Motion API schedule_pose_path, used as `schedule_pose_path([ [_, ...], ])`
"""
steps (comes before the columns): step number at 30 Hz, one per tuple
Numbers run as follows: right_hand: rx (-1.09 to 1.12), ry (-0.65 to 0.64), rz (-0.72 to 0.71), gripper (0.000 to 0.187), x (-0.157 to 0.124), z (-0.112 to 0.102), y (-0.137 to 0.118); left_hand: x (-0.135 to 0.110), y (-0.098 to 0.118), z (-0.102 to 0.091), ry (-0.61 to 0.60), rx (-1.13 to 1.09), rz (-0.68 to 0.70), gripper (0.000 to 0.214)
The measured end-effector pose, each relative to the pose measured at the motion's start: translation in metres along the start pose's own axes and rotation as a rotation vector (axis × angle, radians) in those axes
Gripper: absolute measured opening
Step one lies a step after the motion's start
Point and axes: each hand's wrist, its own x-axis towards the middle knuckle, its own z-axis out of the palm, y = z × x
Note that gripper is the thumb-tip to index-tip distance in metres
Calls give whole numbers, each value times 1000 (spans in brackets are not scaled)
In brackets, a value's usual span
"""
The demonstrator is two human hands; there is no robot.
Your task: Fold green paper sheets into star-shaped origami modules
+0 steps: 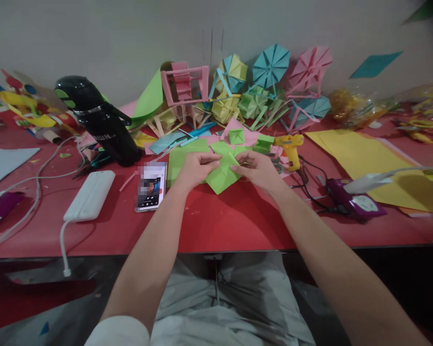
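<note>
A folded piece of light green paper (220,179) is held just above the red tabletop, one corner pointing toward me. At its left side, my left hand (199,168) pinches the paper between thumb and fingers. My right hand (254,169) grips the right side, its thumb lying on a raised fold. Flat green paper (176,166) lies beneath and behind my left hand. Just beyond the hands sit a small folded green paper box (236,136) and another green folded piece (264,143).
A yellow glue gun (290,150) lies behind my right hand. To the left are a phone (151,187), a white power bank (90,196) and a black bottle (101,125). A purple power strip (353,202) and yellow paper (346,154) lie right. Paper models (270,67) line the wall.
</note>
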Motion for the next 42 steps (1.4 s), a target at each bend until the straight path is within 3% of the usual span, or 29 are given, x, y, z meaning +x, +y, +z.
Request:
schedule_pose_path([
  [14, 16, -30, -12, 43, -1, 3, -5, 1, -4, 6, -85, 22, 56, 19],
  [42, 14, 102, -38, 31, -1, 8, -5, -3, 3, 7, -99, -26, -56, 19],
])
